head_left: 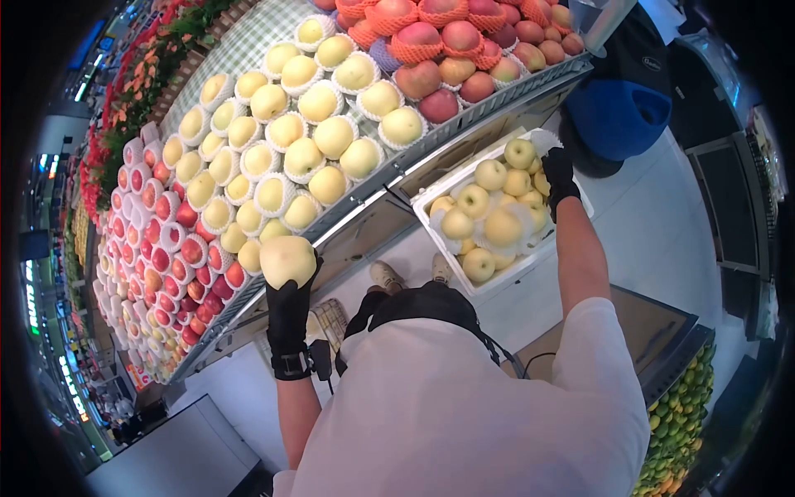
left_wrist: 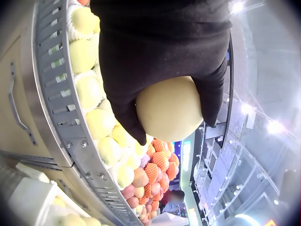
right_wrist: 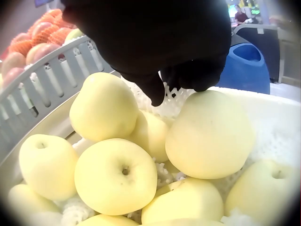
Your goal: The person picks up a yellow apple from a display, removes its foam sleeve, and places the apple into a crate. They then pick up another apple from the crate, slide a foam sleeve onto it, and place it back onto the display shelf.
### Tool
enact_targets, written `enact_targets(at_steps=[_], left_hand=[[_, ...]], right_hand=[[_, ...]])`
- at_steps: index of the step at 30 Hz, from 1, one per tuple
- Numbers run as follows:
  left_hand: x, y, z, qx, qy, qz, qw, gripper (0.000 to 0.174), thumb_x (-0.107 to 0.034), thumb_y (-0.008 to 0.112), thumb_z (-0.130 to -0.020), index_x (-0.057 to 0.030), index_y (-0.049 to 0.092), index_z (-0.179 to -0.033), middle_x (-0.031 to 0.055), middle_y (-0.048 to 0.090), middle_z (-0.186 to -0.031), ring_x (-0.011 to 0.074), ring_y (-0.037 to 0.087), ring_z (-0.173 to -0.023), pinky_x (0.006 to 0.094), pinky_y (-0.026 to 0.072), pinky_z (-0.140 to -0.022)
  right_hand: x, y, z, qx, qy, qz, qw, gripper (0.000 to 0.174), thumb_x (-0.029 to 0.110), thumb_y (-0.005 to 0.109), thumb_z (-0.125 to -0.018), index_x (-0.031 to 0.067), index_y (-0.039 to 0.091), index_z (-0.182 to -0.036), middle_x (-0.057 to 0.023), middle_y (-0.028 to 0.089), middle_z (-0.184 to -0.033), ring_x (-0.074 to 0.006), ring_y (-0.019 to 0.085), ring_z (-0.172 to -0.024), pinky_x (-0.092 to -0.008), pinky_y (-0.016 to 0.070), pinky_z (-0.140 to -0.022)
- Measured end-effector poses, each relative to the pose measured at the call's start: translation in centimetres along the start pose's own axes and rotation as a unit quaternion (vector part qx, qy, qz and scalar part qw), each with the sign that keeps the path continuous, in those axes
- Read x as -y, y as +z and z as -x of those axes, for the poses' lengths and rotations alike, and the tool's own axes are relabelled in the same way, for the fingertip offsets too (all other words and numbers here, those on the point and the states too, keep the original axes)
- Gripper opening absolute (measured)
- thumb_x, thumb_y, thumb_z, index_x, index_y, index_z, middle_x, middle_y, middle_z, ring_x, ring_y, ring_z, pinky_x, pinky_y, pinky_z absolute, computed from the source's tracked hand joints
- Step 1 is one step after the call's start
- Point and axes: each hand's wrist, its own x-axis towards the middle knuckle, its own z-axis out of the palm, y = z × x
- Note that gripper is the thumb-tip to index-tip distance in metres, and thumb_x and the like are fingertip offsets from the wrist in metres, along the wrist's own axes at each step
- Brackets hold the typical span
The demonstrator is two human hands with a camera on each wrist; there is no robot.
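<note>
In a black glove, my left hand (head_left: 290,319) grips a pale yellow apple (head_left: 287,261) beside the front edge of the fruit display. The left wrist view shows fingers and thumb curled round this bare apple (left_wrist: 170,108). My right hand (head_left: 561,176), also gloved in black, is over the far right corner of a white foam box (head_left: 474,291) of yellow apples (head_left: 473,201). Its fingertips pinch a white foam net (right_wrist: 171,101) just above the apples in the box; the glove hides part of the net.
The slanted display has a grey slatted edge (head_left: 464,124) and rows of yellow apples in foam nets (head_left: 319,102). Red apples (head_left: 195,248) lie at its left, orange-netted fruit (head_left: 416,41) at its far end. A blue bin (head_left: 621,120) stands beyond the box.
</note>
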Motion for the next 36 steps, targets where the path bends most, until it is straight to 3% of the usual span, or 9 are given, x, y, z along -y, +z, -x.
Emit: enact_targets(at_steps=[3,14,19,23,27,29,31,34,36], left_hand=[[-0.4,-0.3,-0.4,0.014,0.000,0.009,1.000,0.074,-0.014,0.068,-0.084,0.0021,0.029,-0.145,0.0209,0.044,-0.140,0.0373,0.044,-0.131,0.0537,0.0314,-0.115],[-1.3,-4.4,-5.2,0.084,-0.007,0.053,0.995,0.073,-0.021,0.067,-0.088,0.0003,0.028,-0.146,0.0190,0.042,-0.143,0.0345,0.045,-0.132,0.0475,0.0346,-0.113],[-3.2,-5.0,-7.4,0.034,0.034,-0.092,0.995,0.073,-0.011,0.066,-0.082,-0.0019,0.031,-0.145,0.0145,0.049,-0.134,0.0269,0.053,-0.121,0.0388,0.0447,-0.103],[-5.5,-5.3,-7.7,-0.021,0.027,-0.165,0.986,0.078,-0.002,0.068,-0.076,-0.0053,0.032,-0.145,0.0127,0.050,-0.130,0.0231,0.054,-0.116,0.0337,0.0480,-0.097],[-5.7,-6.7,-8.3,-0.004,0.083,-0.103,0.991,0.075,0.000,0.063,-0.079,-0.0055,0.031,-0.146,0.0095,0.052,-0.128,0.0198,0.055,-0.113,0.0321,0.0482,-0.093],[-5.6,-8.3,-8.9,-0.004,0.085,-0.151,0.985,0.069,-0.002,0.063,-0.079,-0.0045,0.036,-0.143,0.0088,0.056,-0.124,0.0186,0.058,-0.109,0.0313,0.0486,-0.091],[-6.0,-10.1,-9.3,0.010,0.029,-0.146,0.989,0.066,-0.003,0.062,-0.080,-0.0036,0.038,-0.141,0.0086,0.057,-0.123,0.0185,0.059,-0.108,0.0316,0.0484,-0.092],[-7.2,-10.8,-9.1,0.003,0.007,-0.038,0.999,0.073,-0.007,0.069,-0.080,0.0001,0.035,-0.143,0.0101,0.056,-0.124,0.0192,0.057,-0.112,0.0325,0.0487,-0.094],[-7.5,-12.1,-9.2,-0.002,0.004,-0.026,1.000,0.071,-0.010,0.069,-0.080,0.0000,0.036,-0.143,0.0099,0.056,-0.125,0.0193,0.056,-0.113,0.0329,0.0482,-0.094]], right_hand=[[1.1,-2.3,0.4,-0.042,0.073,-0.091,0.992,0.021,0.021,0.064,-0.078,0.0007,0.062,-0.081,-0.0217,0.066,-0.088,-0.0418,0.062,-0.089,-0.0472,0.0501,-0.077],[7.8,-13.2,0.3,-0.009,0.107,-0.279,0.954,0.041,0.012,0.065,-0.083,-0.0004,0.059,-0.122,-0.0138,0.067,-0.111,-0.0277,0.061,-0.105,-0.0375,0.0482,-0.091],[19.8,-18.0,3.0,0.054,0.156,-0.432,0.886,0.037,0.007,0.065,-0.086,-0.0003,0.057,-0.122,-0.0076,0.064,-0.102,-0.0181,0.063,-0.087,-0.0308,0.0525,-0.073],[28.3,-19.3,4.3,0.083,0.049,-0.521,0.848,0.037,0.015,0.064,-0.090,-0.0004,0.054,-0.123,-0.0055,0.063,-0.096,-0.0118,0.060,-0.074,-0.0279,0.0512,-0.063],[35.0,-17.4,4.4,0.131,0.065,-0.456,0.878,0.054,0.025,0.071,-0.088,0.0005,0.048,-0.130,-0.0087,0.063,-0.104,-0.0135,0.061,-0.080,-0.0275,0.0506,-0.059],[40.0,-18.6,4.8,0.174,0.076,-0.440,0.878,0.062,0.025,0.075,-0.084,0.0004,0.046,-0.133,-0.0115,0.060,-0.115,-0.0176,0.061,-0.097,-0.0308,0.0529,-0.073],[43.5,-18.1,5.3,0.144,-0.013,-0.497,0.856,0.062,0.017,0.077,-0.081,0.0014,0.047,-0.133,-0.0116,0.058,-0.123,-0.0218,0.055,-0.113,-0.0360,0.0425,-0.100],[47.7,-17.7,6.1,0.157,-0.018,-0.467,0.870,0.051,0.012,0.071,-0.083,0.0008,0.050,-0.129,-0.0096,0.059,-0.119,-0.0192,0.055,-0.109,-0.0346,0.0442,-0.097],[50.3,-18.5,6.9,0.216,0.010,-0.531,0.819,0.048,0.015,0.066,-0.088,0.0004,0.049,-0.131,-0.0081,0.059,-0.118,-0.0173,0.055,-0.107,-0.0337,0.0453,-0.094]])
